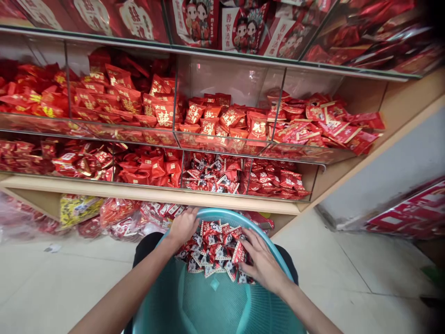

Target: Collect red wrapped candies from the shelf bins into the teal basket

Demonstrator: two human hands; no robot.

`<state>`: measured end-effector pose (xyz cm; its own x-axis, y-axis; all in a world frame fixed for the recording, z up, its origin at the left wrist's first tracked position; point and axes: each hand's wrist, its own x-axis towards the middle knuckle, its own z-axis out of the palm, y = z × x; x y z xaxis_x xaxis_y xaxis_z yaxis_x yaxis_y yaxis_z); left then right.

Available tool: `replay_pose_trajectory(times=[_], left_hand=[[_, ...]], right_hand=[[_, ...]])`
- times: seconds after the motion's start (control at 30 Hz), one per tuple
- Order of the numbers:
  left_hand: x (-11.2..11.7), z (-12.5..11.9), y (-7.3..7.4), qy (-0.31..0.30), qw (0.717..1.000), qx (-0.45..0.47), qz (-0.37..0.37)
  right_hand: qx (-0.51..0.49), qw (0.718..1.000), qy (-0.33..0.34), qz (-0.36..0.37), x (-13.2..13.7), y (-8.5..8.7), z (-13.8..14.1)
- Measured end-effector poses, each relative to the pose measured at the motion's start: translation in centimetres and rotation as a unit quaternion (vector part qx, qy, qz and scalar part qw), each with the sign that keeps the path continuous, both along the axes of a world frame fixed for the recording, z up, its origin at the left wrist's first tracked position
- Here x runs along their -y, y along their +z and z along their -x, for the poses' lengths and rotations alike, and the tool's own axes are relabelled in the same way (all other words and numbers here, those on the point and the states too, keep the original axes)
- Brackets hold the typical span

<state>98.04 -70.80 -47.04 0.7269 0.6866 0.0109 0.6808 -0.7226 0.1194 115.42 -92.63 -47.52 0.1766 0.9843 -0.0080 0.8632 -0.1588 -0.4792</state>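
A teal plastic basket (pixel 212 301) rests tilted on my lap, low in the middle of the view. A heap of small red, white and black sweet packets (pixel 215 253) lies at its far end. My left hand (pixel 182 227) grips the basket's far rim, fingers curled over it beside the heap. My right hand (pixel 262 262) lies on the right side of the heap, fingers spread and pressing on the packets.
Clear-fronted shelf bins hold red packets: an upper row (pixel 229 123) and a lower row with matching red, white and black sweets (pixel 215 174). Bagged sweets (pixel 118 218) lie under the wooden shelf (pixel 149 192). Pale tiled floor (pixel 347 273) spreads on both sides; red cartons (pixel 413 211) lean at right.
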Motion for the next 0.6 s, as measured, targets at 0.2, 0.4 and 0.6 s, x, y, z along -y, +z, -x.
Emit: replay_pose_trajectory(times=[0.2, 0.4, 0.6], left_hand=[[0.0, -0.2, 0.1, 0.001, 1.0, 0.002, 0.014], [-0.5, 0.3, -0.4, -0.013, 0.998, 0.05, 0.024], [-1.6, 0.4, -0.5, -0.014, 0.994, 0.087, 0.06]], right_hand=[[-0.082, 0.994, -0.051, -0.057, -2.1, 2.4, -0.7], [0.017, 0.994, -0.101, 0.033, -5.9, 1.6, -0.1], [0.002, 0.992, -0.103, -0.069, -5.1, 4.7, -1.5]])
